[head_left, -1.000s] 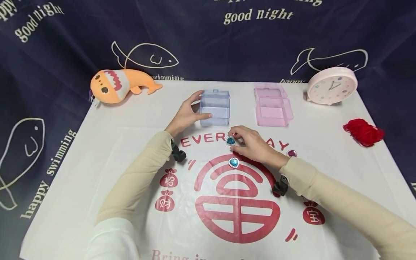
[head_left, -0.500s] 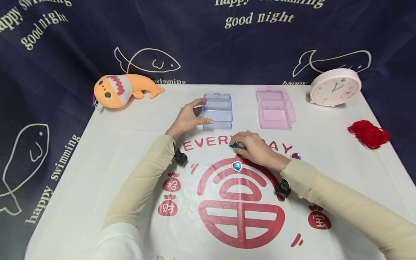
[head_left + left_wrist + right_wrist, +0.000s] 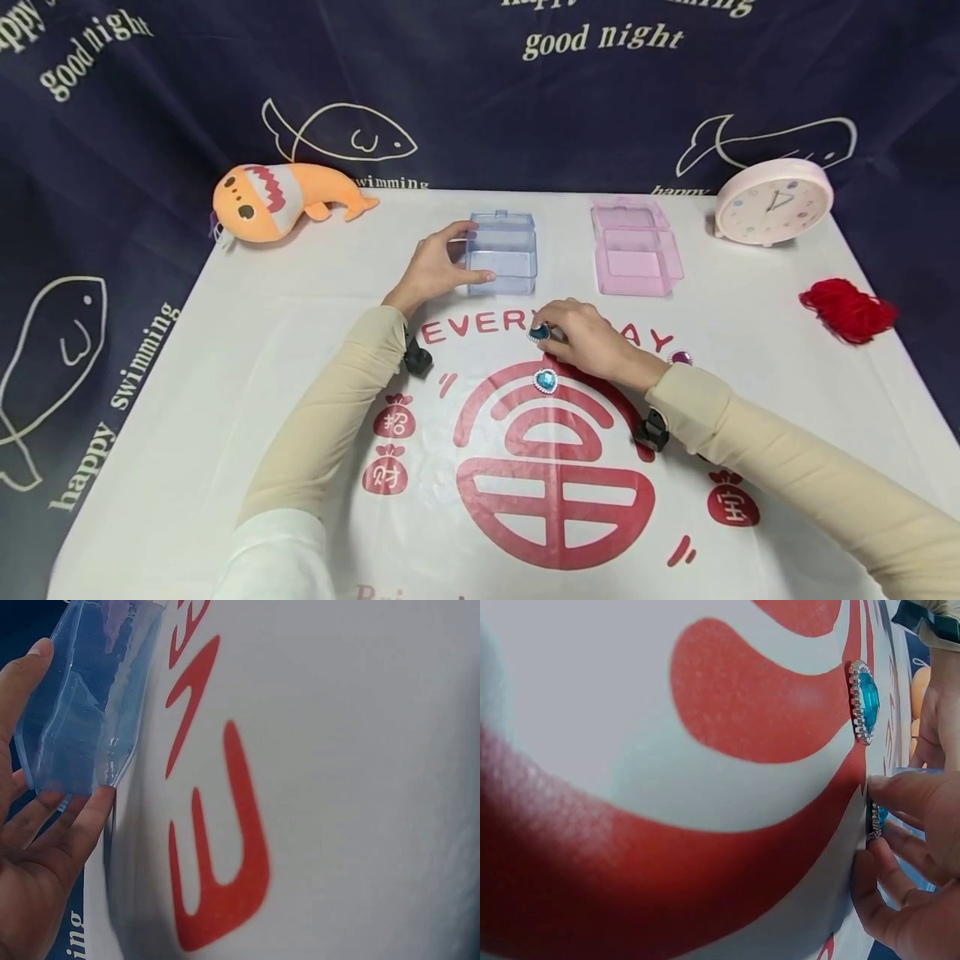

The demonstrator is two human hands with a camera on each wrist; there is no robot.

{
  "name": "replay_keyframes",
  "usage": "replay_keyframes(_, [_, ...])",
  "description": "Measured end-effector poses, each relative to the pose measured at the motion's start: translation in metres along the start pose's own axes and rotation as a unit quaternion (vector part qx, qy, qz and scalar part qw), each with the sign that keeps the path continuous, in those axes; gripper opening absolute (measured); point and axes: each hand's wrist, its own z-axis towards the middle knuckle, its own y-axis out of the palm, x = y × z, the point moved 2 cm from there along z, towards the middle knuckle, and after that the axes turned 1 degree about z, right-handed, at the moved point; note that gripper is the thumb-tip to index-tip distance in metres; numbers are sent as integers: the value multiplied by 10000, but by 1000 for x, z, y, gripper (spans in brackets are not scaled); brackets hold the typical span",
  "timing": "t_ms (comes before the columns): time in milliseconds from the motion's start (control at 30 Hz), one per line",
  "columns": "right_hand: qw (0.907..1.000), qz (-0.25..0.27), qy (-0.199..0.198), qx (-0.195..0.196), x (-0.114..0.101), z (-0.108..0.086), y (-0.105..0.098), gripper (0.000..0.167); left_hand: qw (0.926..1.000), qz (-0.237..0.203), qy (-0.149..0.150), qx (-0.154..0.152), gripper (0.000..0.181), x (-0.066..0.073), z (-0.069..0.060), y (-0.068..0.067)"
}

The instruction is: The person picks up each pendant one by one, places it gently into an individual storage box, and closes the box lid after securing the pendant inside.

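A see-through blue plastic box (image 3: pixel 513 265) with its lid raised stands at the back middle of the table. My left hand (image 3: pixel 433 265) holds its left side, thumb at the front and fingers farther back; the left wrist view shows fingertips on the box (image 3: pixel 82 727). Just in front of the box, my right hand (image 3: pixel 588 337) pinches a teal heart-shaped gem (image 3: pixel 537 332) with a silvery beaded rim, low over the white cloth. Fingers hide part of that gem. A second teal heart gem (image 3: pixel 545 381) lies nearer me, also seen beside the hand as a gem (image 3: pixel 865 703) in the right wrist view.
A pink see-through box (image 3: pixel 637 265), lid raised, stands right of the blue one. One purple gem (image 3: pixel 680 357) lies beyond my right wrist. Around the edges are an orange plush shark (image 3: pixel 262 204), a pink clock (image 3: pixel 776 202) and a red yarn bundle (image 3: pixel 849 310).
The pinched gem has tilted, and my right fingers now cover more of it. My left hand stays on the blue box. The head view has shifted slightly.
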Motion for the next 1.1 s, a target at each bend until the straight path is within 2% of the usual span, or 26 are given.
replay_keyframes(167, [9999,123,-85,55,1,-1,-4,19,10000,2,-14,-16,83,0,-2,-1])
replay_keyframes(300, [9994,268,-134,157,2,-3,-16,23,9999,107,-34,48,82,-1,-3,-4])
replay_keyframes(600, [9954,96,-364,883,3,-1,-52,21,10000,46,23,-9,81,0,0,0])
replay_keyframes(767, [9936,76,-416,1045,2,11,-62,21,9997,205,96,-18,80,1,0,0])
replay_keyframes(1100, [9946,59,-471,922,-6,47,-61,21,9990,353,256,-59,81,0,1,0])
